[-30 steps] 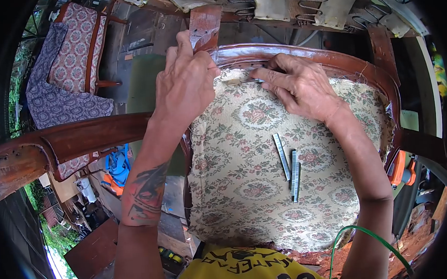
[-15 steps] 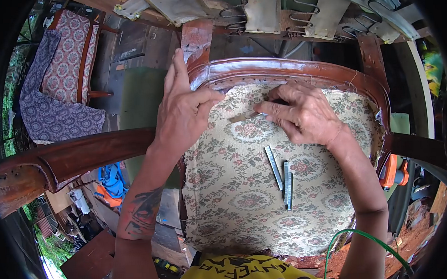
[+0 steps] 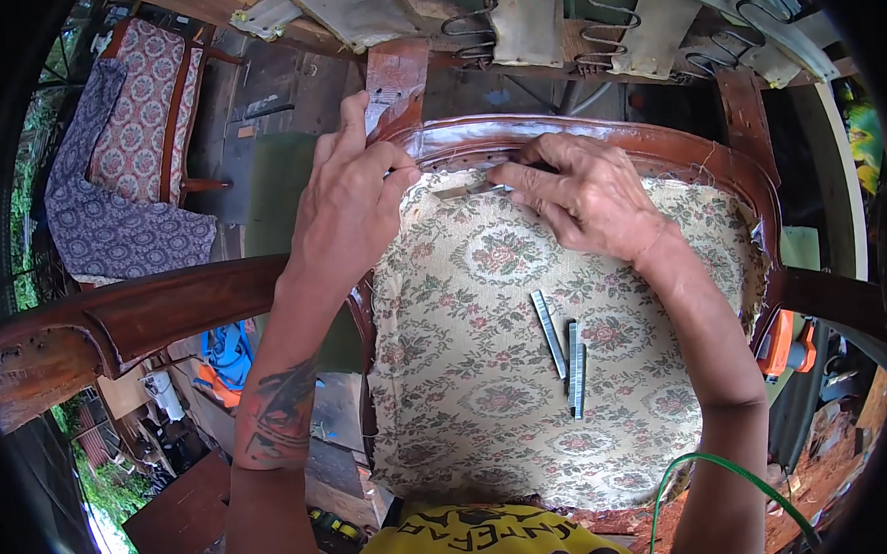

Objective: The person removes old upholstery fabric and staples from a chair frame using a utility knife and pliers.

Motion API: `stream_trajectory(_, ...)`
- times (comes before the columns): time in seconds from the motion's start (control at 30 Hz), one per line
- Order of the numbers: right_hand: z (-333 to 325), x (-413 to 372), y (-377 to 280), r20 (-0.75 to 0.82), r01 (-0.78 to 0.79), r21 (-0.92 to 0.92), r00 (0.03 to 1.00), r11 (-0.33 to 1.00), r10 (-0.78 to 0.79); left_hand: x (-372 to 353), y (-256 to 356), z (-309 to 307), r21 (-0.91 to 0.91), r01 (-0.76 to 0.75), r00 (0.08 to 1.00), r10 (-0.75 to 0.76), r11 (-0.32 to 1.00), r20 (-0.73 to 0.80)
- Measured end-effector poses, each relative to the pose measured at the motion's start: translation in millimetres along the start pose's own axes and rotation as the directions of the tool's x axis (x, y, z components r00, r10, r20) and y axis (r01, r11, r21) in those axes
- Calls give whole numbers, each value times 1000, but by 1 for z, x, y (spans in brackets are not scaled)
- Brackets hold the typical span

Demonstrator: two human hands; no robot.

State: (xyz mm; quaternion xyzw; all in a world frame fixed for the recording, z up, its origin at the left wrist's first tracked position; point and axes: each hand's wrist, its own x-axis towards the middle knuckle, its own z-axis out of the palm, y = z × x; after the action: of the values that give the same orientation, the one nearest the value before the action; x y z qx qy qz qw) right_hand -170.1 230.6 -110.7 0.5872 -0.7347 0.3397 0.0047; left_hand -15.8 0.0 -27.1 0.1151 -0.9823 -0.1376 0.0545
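We find the left hand point(image 3: 346, 207) at the far left corner of the seat. Its fingers are curled, and the thumb tip meets the edge of the flowered fabric point(image 3: 468, 375) where it runs under the wooden frame point(image 3: 655, 139). We cannot tell whether it grips the cloth or only presses on it.

The right hand point(image 3: 584, 197) lies knuckles up along the far edge. Its fingers are closed over one end of a thin pale strip point(image 3: 464, 190), and the free end of the strip points towards the left thumb. The strip lies on the fabric just inside the frame, between the two hands.

Nearer the person, right of the seat's middle, two grey staple sticks point(image 3: 562, 343) rest loose on the cloth, close together and well apart from both hands. An orange tool point(image 3: 778, 347) shows beyond the right edge of the seat, partly hidden by the frame. A green cord point(image 3: 709, 458) loops past the right forearm at the near edge.

In our judgement, sound work here calls for three things:
- The cloth should be pulled flat and even at the corner, with no pucker left under the thumb.
- The strip should sit tight and parallel to the frame.
- The fingers should stay clear of the line where the strip meets the wood.

The loose staple sticks could slide if the seat is tilted.
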Motion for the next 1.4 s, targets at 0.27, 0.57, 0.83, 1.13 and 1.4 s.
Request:
stream_trajectory(0.27,2,16,4,-21,60,11,998,998,-60,-3,-2,1,-11,-48,999,48,999,-18)
stream_trajectory(0.57,4,16,1,24,8,-8,1000,1000,-7,0,3,5,78,-27,998,31,997,-48)
stream_trajectory(0.83,3,16,-5,4,55,-136,998,989,-55,4,8,6,96,-51,996,57,994,-62)
stream_trajectory(1.13,2,19,4,76,92,-153,994,984,-81,2,10,11,179,0,997,13,984,-72)
stream_trajectory(1.4,1,18,7,128,52,-107,991,993,-38,1,9,14,211,-18,994,40,977,-100)
